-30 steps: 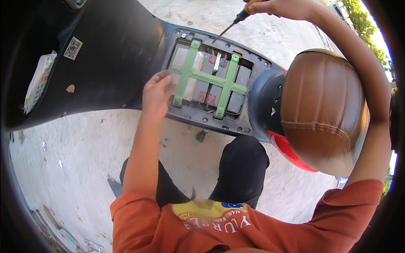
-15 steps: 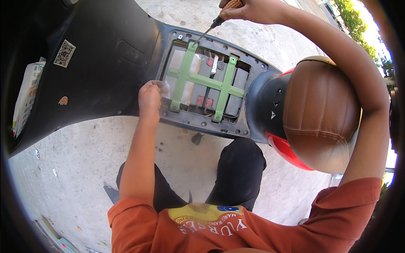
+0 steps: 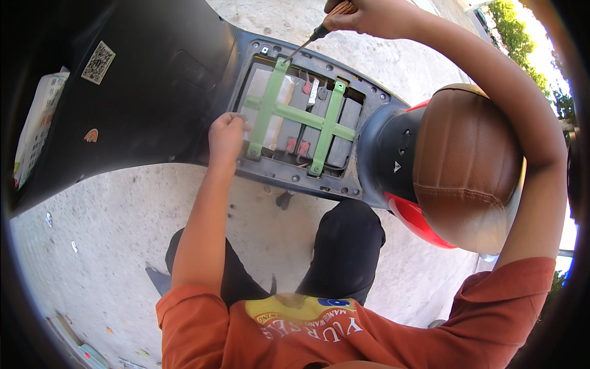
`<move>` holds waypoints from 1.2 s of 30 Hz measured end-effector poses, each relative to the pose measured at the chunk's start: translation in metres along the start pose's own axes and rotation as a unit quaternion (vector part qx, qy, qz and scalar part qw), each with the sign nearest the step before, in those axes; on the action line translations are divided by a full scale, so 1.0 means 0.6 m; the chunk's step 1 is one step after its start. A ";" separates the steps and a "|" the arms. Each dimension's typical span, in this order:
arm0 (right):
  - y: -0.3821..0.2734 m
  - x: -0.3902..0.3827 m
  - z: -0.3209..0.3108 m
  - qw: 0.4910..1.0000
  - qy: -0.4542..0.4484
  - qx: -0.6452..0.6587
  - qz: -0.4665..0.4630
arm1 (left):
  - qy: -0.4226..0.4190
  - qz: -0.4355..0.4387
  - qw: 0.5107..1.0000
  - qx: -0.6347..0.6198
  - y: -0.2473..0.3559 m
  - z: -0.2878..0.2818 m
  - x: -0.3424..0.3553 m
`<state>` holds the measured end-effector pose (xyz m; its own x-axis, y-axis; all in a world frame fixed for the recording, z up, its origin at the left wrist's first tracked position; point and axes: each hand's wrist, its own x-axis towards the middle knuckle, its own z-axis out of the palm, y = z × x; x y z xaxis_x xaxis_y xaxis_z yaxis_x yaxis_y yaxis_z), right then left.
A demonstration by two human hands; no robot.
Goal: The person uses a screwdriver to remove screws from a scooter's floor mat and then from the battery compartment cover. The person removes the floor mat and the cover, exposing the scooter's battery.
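Note:
My right hand [image 3: 372,15] is wrapped round the orange-brown handle of a screwdriver [image 3: 319,31]. Its shaft slants down to the far end of the left bar of a green metal bracket [image 3: 301,115], where the tip meets the bolt spot. The bracket lies across dark batteries [image 3: 349,120] with red terminal covers, sunk in an open compartment of a scooter. My left hand [image 3: 226,136] hovers at the compartment's left rim [image 3: 236,92], fingers pinched together. Whatever is between those fingers, if anything, is too small to tell.
A brown leather scooter seat [image 3: 467,166] stands at the right, beneath my right arm. The dark front body panel [image 3: 153,80] fills the left, with a bag [image 3: 40,123] at its edge. Below is pale concrete ground [image 3: 123,227], with my knees close to the scooter.
My left hand has shifted slightly right and up along the compartment's rim. The screwdriver stays at the same end of the bracket, held by my right hand. The view has tilted a little.

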<state>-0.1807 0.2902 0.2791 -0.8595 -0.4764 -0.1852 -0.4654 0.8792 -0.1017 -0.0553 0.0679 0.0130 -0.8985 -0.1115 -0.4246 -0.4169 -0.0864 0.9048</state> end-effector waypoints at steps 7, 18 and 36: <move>-0.093 0.084 -0.004 0.932 -0.286 -0.119 0.188 | 0.014 0.094 0.899 0.427 0.016 0.014 -0.012; -0.034 0.153 0.031 0.882 -0.380 -0.090 0.263 | 0.012 0.148 0.901 0.407 0.030 0.083 -0.028; -0.160 0.121 0.020 0.869 -0.327 -0.342 0.144 | 0.337 0.409 0.811 0.248 -0.133 0.068 -0.084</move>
<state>-0.1957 0.1711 0.2636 -0.7613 0.0615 -0.6455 -0.4599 0.6506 0.6043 0.0180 0.1208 -0.0366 -0.6922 -0.4620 0.5544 0.1260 0.6790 0.7232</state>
